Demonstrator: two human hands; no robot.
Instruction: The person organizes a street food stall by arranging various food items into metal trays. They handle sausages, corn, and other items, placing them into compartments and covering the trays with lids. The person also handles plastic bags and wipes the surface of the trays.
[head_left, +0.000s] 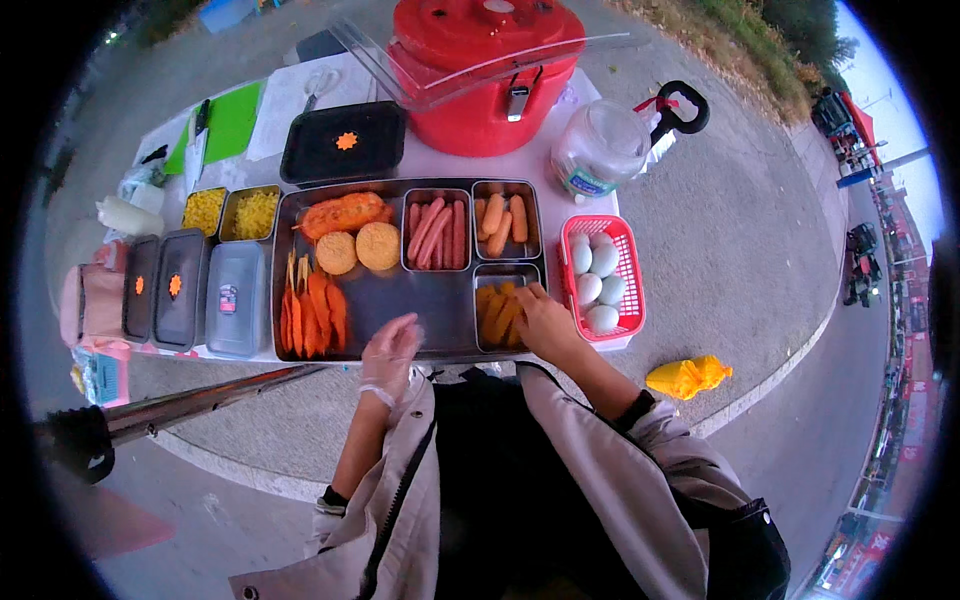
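Note:
My left hand (391, 354), in a clear plastic glove, is raised over the front rim of a large steel tray (420, 307). Nothing shows in its loosely bent fingers. My bare right hand (549, 321) reaches into a small steel pan (487, 272) at the tray's front right corner, its fingertips at brown-yellow food strips (493, 311); whether they grip one is hidden. Behind that pan sit pans of short sausages (495, 217) and longer pink sausages (436, 234). Skewered orange meat strips (315, 315), two round breaded patties (377, 246) and a large orange-coated piece (345, 215) lie at the tray's left.
A red basket of eggs (639, 300) stands right of the tray, with a clear plastic jar (596, 150) behind it. A red insulated barrel (480, 112) is at the back. Lidded boxes (236, 300), corn pans (202, 211) and a knife (196, 150) on a green board (232, 124) are left.

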